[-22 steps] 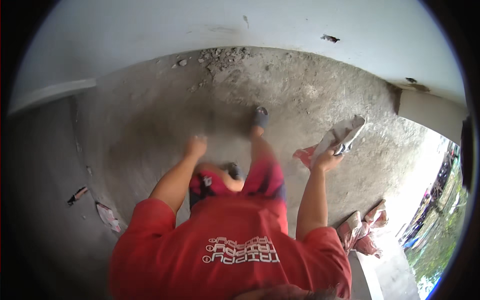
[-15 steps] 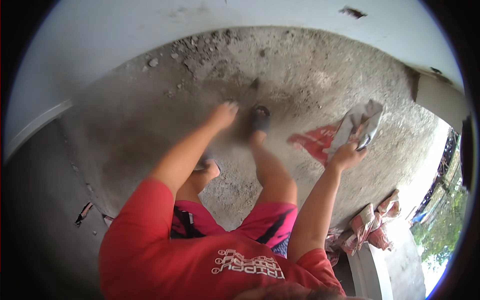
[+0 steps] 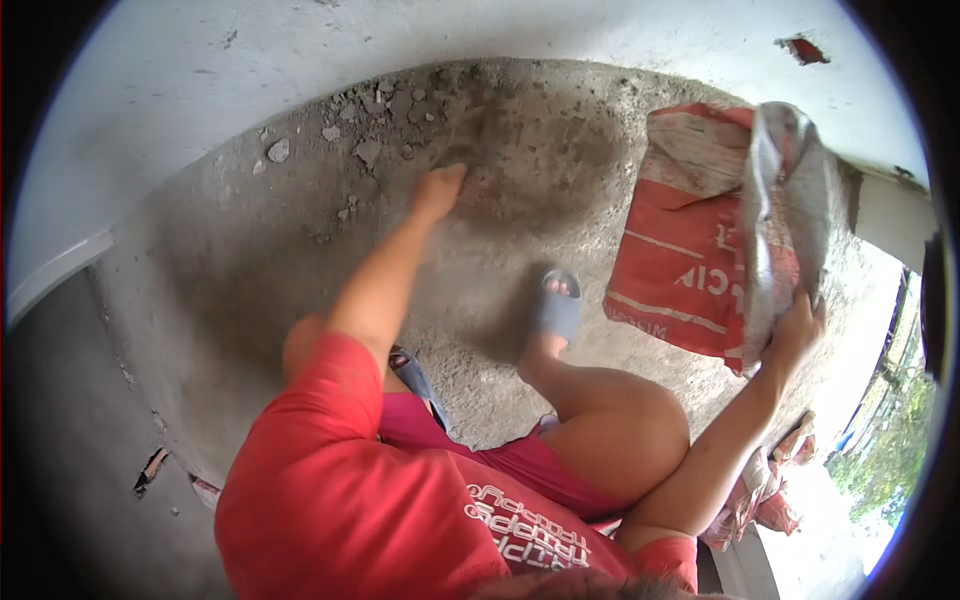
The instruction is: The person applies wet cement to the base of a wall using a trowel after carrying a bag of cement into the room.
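My left hand [image 3: 440,190] reaches out low over the dusty floor, its fingers closed round a dark, flat-bladed tool [image 3: 474,146]. Motion blurs the blade, so I cannot tell its exact kind. On the right, my right hand [image 3: 797,330] grips the edge of a red and whitish-grey sack [image 3: 680,258]. The sack hangs spread out, its grey rim folded over beside the hand. Most of the fingers of that hand are hidden behind the rim.
Broken grey rubble [image 3: 368,152] lies along the foot of the pale wall [image 3: 420,35]. My sandalled foot [image 3: 557,305] stands on the concrete floor. Several crumpled sacks [image 3: 765,495] lie at the right by a ledge, beside a bright opening with greenery.
The sack has been raised and spread open, moving to the right with my right hand. My left hand has moved farther forward with the tool. My body has crouched lower.
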`<state>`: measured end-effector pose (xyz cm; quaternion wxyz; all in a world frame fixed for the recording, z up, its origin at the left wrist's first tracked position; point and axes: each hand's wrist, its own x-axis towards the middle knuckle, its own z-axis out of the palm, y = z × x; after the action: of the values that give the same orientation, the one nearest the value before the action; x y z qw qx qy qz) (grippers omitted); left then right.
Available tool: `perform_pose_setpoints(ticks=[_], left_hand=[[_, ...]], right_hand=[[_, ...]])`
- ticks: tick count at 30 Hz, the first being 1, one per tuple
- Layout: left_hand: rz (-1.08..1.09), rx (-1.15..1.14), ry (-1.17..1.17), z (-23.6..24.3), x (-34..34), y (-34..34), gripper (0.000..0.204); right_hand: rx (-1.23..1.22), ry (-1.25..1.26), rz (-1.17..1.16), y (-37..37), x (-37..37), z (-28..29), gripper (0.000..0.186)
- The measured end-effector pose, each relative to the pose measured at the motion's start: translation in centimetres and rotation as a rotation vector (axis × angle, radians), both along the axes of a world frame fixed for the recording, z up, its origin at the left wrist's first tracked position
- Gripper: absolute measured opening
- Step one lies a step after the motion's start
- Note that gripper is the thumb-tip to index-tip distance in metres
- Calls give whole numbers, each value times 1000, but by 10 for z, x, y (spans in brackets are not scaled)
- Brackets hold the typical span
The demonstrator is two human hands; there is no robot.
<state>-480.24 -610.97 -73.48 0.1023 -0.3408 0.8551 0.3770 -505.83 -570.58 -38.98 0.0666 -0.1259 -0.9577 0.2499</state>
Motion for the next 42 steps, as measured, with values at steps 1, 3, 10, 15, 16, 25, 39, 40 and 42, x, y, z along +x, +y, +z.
perform_pose_setpoints(ticks=[1,3,10,15,16,25,39,40,42], left_hand=[[232,72,-60,0,14,-12,48],[362,142,-121,29,1,7,52],[-303,187,171,52,-173,119,49],[32,107,19,26,-277,96,62],[-6,140,31,18,-273,80,63],[247,-65,-22,-3,-2,-35,66],[-75,-77,-17,34,91,-136,49],[-114,-244,-19,35,107,-178,52],[-113,-310,-136,45,111,-192,56]], right_hand=[[126,14,101,-2,-4,-1,40],[183,-67,-18,-12,2,2,40],[262,0,-154,-2,20,4,45],[53,-1,-198,9,37,26,46],[89,18,-196,12,33,27,46],[128,62,139,3,2,-22,41],[-180,-31,262,-91,37,15,39],[-199,-37,268,-96,41,11,40],[-229,-9,271,-108,46,10,40]])
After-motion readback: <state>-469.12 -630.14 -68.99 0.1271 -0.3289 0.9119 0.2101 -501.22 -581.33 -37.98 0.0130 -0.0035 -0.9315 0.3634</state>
